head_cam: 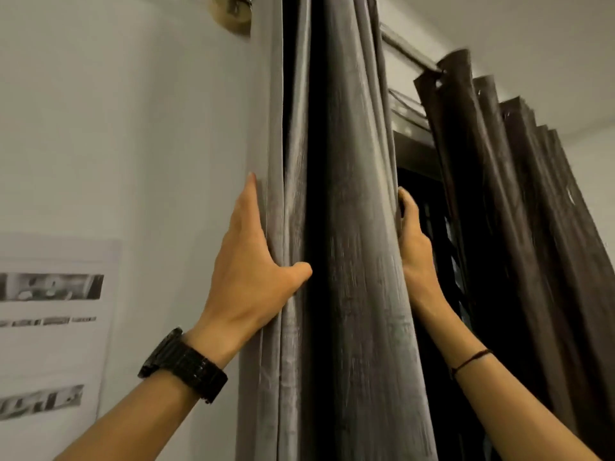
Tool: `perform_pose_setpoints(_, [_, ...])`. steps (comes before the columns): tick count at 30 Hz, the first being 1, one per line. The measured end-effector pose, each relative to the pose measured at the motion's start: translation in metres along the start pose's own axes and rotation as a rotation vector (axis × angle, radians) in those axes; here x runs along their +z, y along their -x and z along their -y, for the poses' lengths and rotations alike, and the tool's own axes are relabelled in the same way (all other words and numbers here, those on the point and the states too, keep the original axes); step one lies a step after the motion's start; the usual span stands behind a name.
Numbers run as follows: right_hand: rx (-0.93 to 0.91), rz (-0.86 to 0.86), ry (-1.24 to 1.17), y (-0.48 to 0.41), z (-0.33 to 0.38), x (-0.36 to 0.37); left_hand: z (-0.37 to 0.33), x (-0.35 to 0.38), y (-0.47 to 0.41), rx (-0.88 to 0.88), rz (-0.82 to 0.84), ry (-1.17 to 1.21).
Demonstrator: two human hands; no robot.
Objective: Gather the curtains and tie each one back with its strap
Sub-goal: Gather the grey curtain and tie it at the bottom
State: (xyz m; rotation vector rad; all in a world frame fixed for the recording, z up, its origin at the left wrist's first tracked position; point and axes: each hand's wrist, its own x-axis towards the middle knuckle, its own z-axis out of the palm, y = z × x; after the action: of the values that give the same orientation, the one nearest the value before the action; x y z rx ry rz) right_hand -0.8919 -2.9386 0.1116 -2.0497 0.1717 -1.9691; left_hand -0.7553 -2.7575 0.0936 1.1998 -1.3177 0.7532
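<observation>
The gathered curtain [352, 227] hangs from the rod [406, 49]. The left hand [253, 271] pinches its left edge and the right hand [414, 247] curls round its right edge. A gap lies to its right, then a second curtain [499, 194]. To its left is a sheet [60, 327] whose print is too blurred to read.

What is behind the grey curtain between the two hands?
Past the right edge of the grey curtain only a dark window frame shows. The fabric covers everything else behind it.

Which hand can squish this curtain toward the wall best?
Probably the right hand: it holds the curtain by its window-side edge, free to push. The left hand grips the wall-side edge.
</observation>
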Motion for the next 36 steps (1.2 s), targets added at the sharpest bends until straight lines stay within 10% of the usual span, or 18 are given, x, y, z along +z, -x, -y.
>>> perform_pose_setpoints(5, [-0.164, -0.174, 0.233, 0.065, -0.023, -0.026, -0.005, -0.011, 0.045, 0.097, -0.011, -0.355])
perform_pose_setpoints(10, [-0.156, 0.046, 0.384, 0.095, -0.034, -0.028, -0.024, -0.031, 0.060, 0.151, -0.012, -0.272])
perform_pose_setpoints(21, [0.239, 0.128, -0.521, 0.170, 0.015, -0.028, -0.024, 0.015, 0.110, 0.077, 0.308, -0.206])
perform_pose_setpoints(36, [-0.016, 0.095, 0.001, 0.278, -0.005, 0.014, 0.011, 0.052, 0.163, -0.033, 0.400, 0.249])
